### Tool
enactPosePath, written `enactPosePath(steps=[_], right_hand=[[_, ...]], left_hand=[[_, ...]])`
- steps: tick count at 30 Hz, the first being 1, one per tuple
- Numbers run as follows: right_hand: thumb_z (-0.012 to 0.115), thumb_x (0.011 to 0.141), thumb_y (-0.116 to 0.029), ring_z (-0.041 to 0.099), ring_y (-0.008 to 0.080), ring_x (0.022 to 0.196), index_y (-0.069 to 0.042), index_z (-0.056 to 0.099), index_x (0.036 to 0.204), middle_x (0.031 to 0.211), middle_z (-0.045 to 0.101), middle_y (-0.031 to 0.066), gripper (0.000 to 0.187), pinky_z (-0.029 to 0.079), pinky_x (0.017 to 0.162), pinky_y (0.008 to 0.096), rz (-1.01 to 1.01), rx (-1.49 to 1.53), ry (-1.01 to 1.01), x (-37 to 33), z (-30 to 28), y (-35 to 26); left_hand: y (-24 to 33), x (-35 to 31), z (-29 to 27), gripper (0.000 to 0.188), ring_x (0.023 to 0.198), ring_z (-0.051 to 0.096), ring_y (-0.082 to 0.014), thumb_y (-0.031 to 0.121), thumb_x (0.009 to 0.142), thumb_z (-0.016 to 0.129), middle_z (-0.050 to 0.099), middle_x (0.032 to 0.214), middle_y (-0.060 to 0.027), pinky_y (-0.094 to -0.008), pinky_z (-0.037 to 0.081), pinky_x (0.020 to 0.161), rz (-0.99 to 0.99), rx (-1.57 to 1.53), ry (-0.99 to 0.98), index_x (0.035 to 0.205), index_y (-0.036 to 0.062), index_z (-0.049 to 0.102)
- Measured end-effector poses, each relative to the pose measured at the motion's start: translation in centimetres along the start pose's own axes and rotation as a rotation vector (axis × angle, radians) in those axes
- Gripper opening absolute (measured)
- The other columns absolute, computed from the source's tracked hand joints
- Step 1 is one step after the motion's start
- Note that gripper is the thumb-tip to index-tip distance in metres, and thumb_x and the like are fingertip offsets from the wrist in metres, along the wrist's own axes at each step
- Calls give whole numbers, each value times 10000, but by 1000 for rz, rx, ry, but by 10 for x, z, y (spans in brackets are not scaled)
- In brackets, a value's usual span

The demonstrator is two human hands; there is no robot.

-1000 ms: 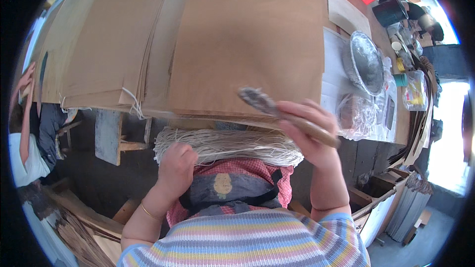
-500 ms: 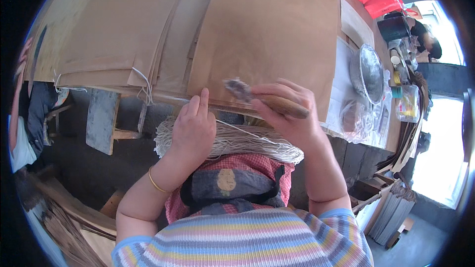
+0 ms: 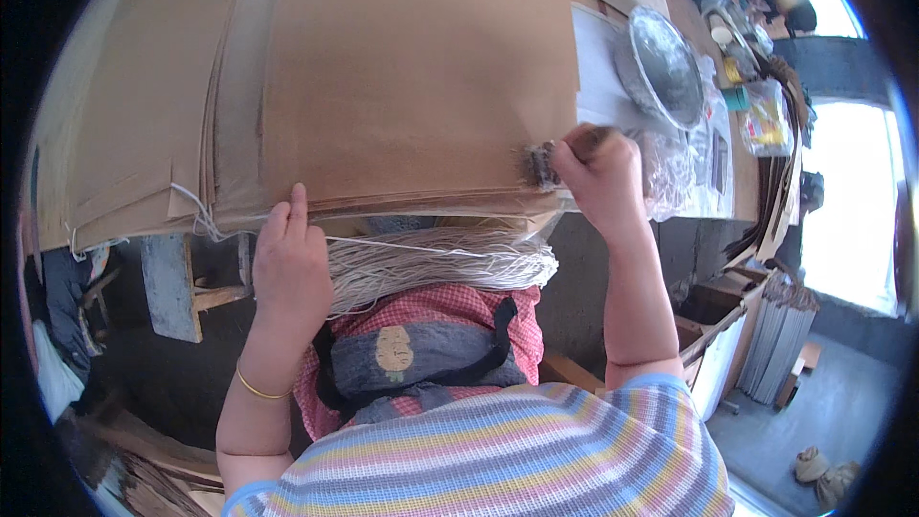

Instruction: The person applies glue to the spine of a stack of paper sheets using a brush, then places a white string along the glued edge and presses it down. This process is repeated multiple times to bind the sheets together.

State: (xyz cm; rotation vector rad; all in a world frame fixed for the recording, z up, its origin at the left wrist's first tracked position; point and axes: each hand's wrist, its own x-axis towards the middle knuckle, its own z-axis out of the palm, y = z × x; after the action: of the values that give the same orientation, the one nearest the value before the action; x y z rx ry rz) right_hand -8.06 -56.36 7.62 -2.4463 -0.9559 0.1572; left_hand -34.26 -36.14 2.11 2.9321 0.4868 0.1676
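My right hand (image 3: 605, 172) is closed round the wooden handle of a brush (image 3: 541, 167). The dark, whitish-flecked bristles touch or hover just over the near right corner of the top brown paper sheet (image 3: 421, 67); the handle is blurred and partly hidden. At the near left corner of that sheet, my left hand (image 3: 290, 263) lies with its index finger stretched onto the edge and the other fingers partly bent. White string (image 3: 412, 246) runs beside it to the right. Below the table edge, a thick bundle of pale strings (image 3: 450, 273) lies across my lap.
More brown sheets (image 3: 144, 86) lie at the left. To the right stand a grey metal basin (image 3: 662, 67), crumpled clear plastic (image 3: 670, 168) and a bag with yellow contents (image 3: 768, 120). A wooden stool (image 3: 172, 287) is below at left; another person (image 3: 780, 0) is at far right.
My right hand with the brush has moved right, to the sheet's near right corner. My left hand stays by the near left corner. The whole view has shifted rightward.
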Motion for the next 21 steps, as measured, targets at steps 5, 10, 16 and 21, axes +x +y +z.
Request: enactPosePath(steps=[5,10,16,21], right_hand=[[680,781,-179,605,231,565,-7,654,839,627,604,154,183,477,554,344,29,207,-4,3,-23,-6],[648,855,-54,597,148,680,-10,678,1026,836,658,93,179,477,624,275,-79,208,540,-42,-82,71],[582,707,101,619,307,769,-56,674,1025,880,635,112,366,516,691,388,-159,-528,294,-95,-86,136],[591,763,65,613,296,962,-6,645,1031,1011,639,144,282,496,790,385,-240,526,-179,-123,7,11]], left_hand=[[4,4,-9,69,1109,501,-391,-24,731,547,506,1285,-296,-429,419,958,3,40,-62,680,-69,536],[11,0,-16,126,1073,513,-369,14,809,558,520,1267,-284,-436,423,922,58,16,70,705,-53,533],[27,-24,-67,87,694,612,-249,10,802,606,646,849,-143,-300,456,607,-211,-1062,-198,719,-14,602],[60,-22,-122,85,575,599,-218,42,682,714,623,639,-74,-298,442,534,97,-1023,-88,757,43,674]])
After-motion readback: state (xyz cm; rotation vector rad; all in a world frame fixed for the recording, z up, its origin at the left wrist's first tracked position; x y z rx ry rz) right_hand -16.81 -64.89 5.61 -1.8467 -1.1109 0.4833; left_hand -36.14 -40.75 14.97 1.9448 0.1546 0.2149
